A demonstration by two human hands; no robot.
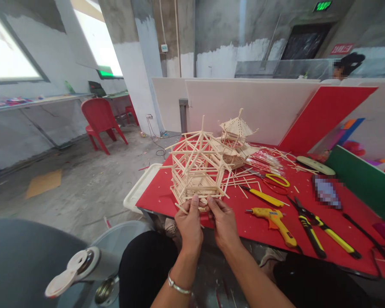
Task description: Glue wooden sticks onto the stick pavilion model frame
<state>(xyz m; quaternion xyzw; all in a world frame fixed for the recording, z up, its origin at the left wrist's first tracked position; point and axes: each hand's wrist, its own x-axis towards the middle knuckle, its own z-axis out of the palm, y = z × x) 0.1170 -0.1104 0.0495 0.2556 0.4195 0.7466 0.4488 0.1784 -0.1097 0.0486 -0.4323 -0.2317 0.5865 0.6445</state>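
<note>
Wooden sticks were seen joined into an open, six-sided stick frame [197, 167], which was stood at the near edge of the red table [250, 226], at 12 o'clock from the hands. The left hand [189, 224] was closed on the frame's lower rim, with the thumb laid up against a base stick. The right hand [223, 222] was pinched on the same rim just beside it. A smaller roofed model [236, 130] was placed behind the frame at 1 o'clock; whether the two touched could not be told. A yellow glue gun [274, 219] was laid near the right hand at 3 o'clock. Scissors [277, 181] and a yellow-handled tool [263, 197] were laid at 2 o'clock, with black-and-yellow pliers [311, 235] farther out at 3 o'clock. A white tray [140, 187] was set against the table's edge at 10 o'clock, and a red chair [101, 117] was stood well apart at 11 o'clock.
</note>
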